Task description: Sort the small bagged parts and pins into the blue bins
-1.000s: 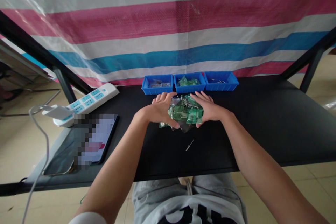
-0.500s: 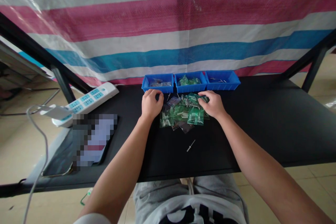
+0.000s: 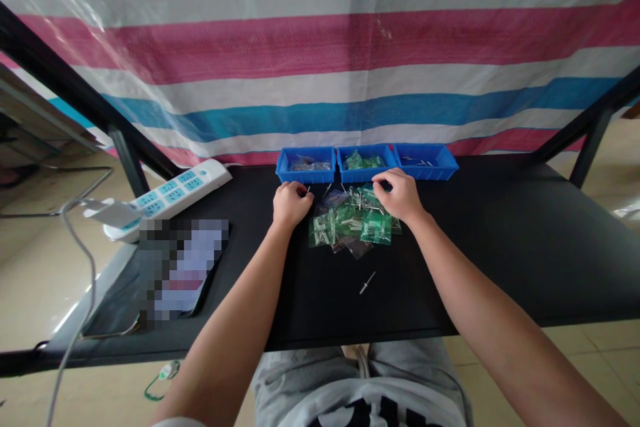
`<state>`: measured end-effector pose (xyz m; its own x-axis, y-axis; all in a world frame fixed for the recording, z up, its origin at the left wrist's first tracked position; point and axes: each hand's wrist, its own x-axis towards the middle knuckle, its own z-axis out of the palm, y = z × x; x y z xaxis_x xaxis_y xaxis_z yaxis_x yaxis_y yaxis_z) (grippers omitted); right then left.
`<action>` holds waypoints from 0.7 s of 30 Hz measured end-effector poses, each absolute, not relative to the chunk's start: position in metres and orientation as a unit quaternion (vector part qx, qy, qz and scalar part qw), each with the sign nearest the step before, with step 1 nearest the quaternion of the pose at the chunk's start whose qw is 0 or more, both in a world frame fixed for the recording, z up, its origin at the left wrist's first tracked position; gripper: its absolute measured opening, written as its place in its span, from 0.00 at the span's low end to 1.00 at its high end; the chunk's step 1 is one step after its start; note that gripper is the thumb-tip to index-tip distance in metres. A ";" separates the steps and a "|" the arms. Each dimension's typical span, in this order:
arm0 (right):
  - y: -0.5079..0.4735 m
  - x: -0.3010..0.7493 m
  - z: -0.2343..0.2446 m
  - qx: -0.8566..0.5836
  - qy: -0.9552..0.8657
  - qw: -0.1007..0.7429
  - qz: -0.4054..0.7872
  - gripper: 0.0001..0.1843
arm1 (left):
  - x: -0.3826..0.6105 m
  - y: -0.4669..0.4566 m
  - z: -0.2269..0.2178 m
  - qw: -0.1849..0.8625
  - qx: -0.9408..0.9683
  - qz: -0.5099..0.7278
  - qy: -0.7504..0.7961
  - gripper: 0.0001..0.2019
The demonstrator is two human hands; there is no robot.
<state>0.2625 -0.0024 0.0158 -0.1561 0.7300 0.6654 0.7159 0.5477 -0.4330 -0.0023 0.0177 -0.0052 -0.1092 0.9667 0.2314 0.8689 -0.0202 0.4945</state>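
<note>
My left hand [image 3: 292, 205] is closed at the left of a pile of bags, its thumb and fingers pinched together. A small metallic piece, apparently a blind rivet [image 3: 309, 189], shows at those fingertips. My right hand [image 3: 400, 195] is over the pile's back right corner, thumb and forefinger together; whatever is between them is too small to make out. The pile holds small green plastic bags [image 3: 376, 227] of rivets, clear bags [image 3: 358, 247] and loose metal rivets. One blind rivet [image 3: 367, 283] lies alone in front; another loose rivet [image 3: 327, 190] lies behind, near the bins.
Three blue bins stand in a row behind: the left bin [image 3: 306, 177] has clear bags, the middle bin [image 3: 365, 175] green bags, the right bin [image 3: 440, 173] a few rivets. A power strip [image 3: 200, 180], cable [image 3: 75, 243] and phones [image 3: 113, 303] are at the left.
The view has tilted up slightly. My right hand has lifted from the bags and shifted a little left, with its fingertips coming together. My left hand remains beside the pile.
</note>
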 end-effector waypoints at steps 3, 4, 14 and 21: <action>-0.005 0.265 0.009 -0.480 -0.754 0.448 -0.003 0.07 | -0.003 0.020 -0.009 0.068 0.679 0.244 0.690 0.07; -0.007 0.265 0.008 -0.481 -0.754 0.447 -0.003 0.06 | -0.003 0.021 -0.010 0.063 0.686 0.237 0.685 0.07; -0.041 0.266 0.049 -0.439 -0.819 0.277 0.244 0.05 | 0.012 0.004 0.003 0.087 0.778 0.284 0.553 0.08; -0.077 0.233 0.076 -0.353 -0.868 -0.058 0.344 0.09 | 0.033 -0.010 0.011 0.153 0.787 0.329 0.498 0.14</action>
<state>0.2328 -0.0775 0.0763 -0.7447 0.5725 -0.3429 0.6521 0.5152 -0.5562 0.0328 -0.0101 0.0105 0.2869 0.8851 0.3665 0.6838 -0.4571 0.5688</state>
